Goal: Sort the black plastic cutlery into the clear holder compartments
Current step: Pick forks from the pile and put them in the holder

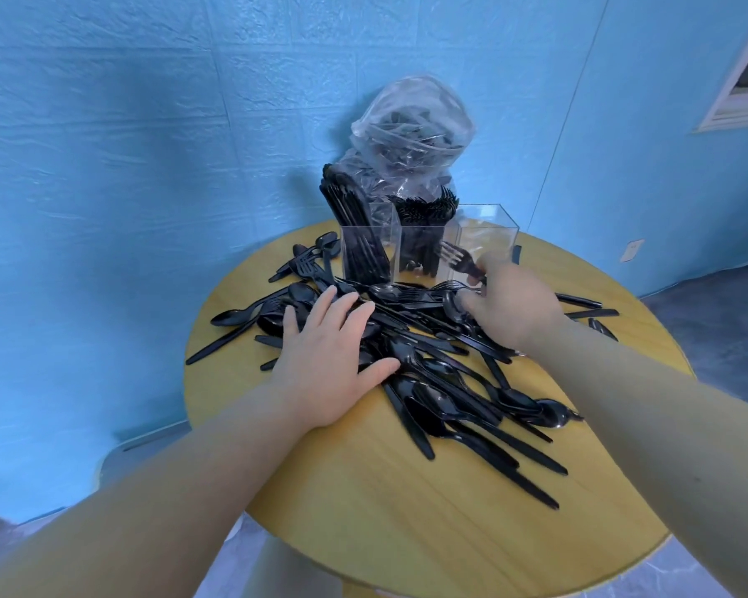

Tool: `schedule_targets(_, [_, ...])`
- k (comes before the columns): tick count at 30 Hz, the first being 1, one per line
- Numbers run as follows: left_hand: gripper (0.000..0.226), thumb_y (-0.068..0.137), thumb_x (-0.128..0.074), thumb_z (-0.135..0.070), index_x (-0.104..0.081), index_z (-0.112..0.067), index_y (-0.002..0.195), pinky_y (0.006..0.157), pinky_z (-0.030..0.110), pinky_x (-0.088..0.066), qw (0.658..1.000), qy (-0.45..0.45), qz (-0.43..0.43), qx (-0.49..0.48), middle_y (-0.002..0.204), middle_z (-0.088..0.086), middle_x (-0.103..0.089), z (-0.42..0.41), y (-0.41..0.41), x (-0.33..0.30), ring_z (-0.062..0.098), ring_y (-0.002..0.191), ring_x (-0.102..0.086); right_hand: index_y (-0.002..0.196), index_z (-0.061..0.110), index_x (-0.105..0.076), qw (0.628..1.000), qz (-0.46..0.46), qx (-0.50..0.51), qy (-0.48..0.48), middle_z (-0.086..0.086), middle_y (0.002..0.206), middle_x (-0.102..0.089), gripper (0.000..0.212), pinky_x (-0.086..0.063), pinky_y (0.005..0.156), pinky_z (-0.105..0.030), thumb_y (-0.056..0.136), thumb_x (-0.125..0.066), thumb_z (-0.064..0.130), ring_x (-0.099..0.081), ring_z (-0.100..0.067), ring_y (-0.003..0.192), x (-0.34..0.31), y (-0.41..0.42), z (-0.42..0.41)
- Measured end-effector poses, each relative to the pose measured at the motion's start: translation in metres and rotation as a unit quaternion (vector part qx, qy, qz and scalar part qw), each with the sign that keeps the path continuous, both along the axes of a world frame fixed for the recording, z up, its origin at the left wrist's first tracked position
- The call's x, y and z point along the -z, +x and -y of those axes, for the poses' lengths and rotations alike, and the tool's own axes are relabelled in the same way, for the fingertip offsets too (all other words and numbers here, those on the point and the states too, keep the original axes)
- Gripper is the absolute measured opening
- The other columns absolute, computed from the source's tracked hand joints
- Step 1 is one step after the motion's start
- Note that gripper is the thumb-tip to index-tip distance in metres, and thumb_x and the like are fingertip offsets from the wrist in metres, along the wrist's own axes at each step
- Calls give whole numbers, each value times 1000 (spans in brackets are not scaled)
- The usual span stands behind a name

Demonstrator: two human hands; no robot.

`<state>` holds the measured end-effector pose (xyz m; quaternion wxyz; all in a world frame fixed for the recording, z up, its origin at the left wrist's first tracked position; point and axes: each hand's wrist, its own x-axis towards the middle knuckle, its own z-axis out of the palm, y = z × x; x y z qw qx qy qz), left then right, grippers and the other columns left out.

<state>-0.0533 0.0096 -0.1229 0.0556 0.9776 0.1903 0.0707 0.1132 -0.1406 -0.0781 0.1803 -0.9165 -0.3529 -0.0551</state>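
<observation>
Fork (454,258) pinched in right hand (510,299), left hand (324,360) flat on cutlery pile (441,381)

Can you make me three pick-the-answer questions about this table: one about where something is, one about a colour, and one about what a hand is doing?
1. Where does the clear holder stand?
A. at the far side of the table, behind the pile
B. on the floor
C. at the table's near edge

2. What colour is the round table?
A. white
B. yellow wood
C. red

3. What is the right hand doing?
A. lying flat and empty
B. hanging off the table
C. pinching a black fork

Answers:
1 A, the holder stands beyond the cutlery pile, near the blue wall.
2 B, its bare top shows yellow wood.
3 C, its fingers are closed on the fork's handle, while the left hand rests flat on the pile.
</observation>
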Motion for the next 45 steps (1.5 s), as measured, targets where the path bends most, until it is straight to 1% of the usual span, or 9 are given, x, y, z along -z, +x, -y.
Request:
schedule_targets(4, [75,86,-16,-72,-10,-34,150,115,59,0,1000,12,-9,16,159,-9,-5,0,11,-4,14,145,12,92,14,-54,997,-15,-20,-67,-5,75,-56,12,-31,47,-25,87,-51,24,-54,-27,71,0,7,-15])
schedule_targets(10, [67,89,-12,-68,-15,-38,149,112,65,1,997,24,-44,50,159,-8,-8,-1,39,-11,18,146,12,90,2,-69,984,-149,-89,-48,-18,86,-69,23,-52,72,-40,88,-50,14,-62,-33,81,-1,4,-17])
schedule_targets(17, [60,88,-15,-68,-31,-47,142,110,66,10,991,9,-72,112,156,-13,-19,-3,39,-14,13,145,14,77,17,-58,998,-55,-7,-36,2,62,-54,18,-33,46,-24,91,-48,18,-49,-15,56,5,28,-10])
schedule_targets(21, [57,88,-18,-70,-49,-46,130,111,63,11,989,-16,-57,132,152,-16,-27,-7,30,-18,8,145,11,65,15,-52,996,-56,-34,-65,-2,62,-54,27,-31,46,-25,90,-52,23,-48,-17,55,13,32,-11])
schedule_targets(25, [56,91,-20,-63,-46,-39,135,114,60,5,995,-6,-21,102,151,-15,-28,-4,37,-18,8,145,4,85,14,-68,993,-77,-60,-63,-3,78,-66,19,-45,57,-27,89,-56,29,-59,-20,71,13,31,-12])
schedule_targets(28, [59,92,-19,-62,-39,-36,140,114,59,3,995,5,-25,97,153,-14,-26,0,44,-17,10,145,2,80,20,-62,993,-39,-74,-79,2,75,-58,19,-37,52,-26,89,-58,35,-55,-20,70,11,28,-17])
schedule_targets(35, [36,95,-34,-51,-49,-28,120,117,53,-2,996,-40,36,68,139,-12,-43,-1,42,-16,8,143,-13,90,16,-64,991,-12,-82,-104,-2,87,-57,27,-46,65,-31,88,-58,42,-57,-23,81,8,25,-33])
schedule_targets(41, [35,101,-35,-27,-51,-32,132,105,39,-28,995,26,68,72,138,-15,-46,-11,62,-17,13,134,-26,65,10,-55,988,-122,-68,-64,-3,56,-49,34,-33,49,-28,90,-58,33,-44,-18,51,-2,28,-14])
schedule_targets(45, [35,100,-40,-32,-52,-39,131,98,38,-33,997,33,36,55,136,-16,-48,-13,80,-20,16,124,-31,71,17,-52,1000,-29,-2,-7,-1,68,-51,23,-30,46,-25,93,-49,22,-50,-23,60,1,43,2])
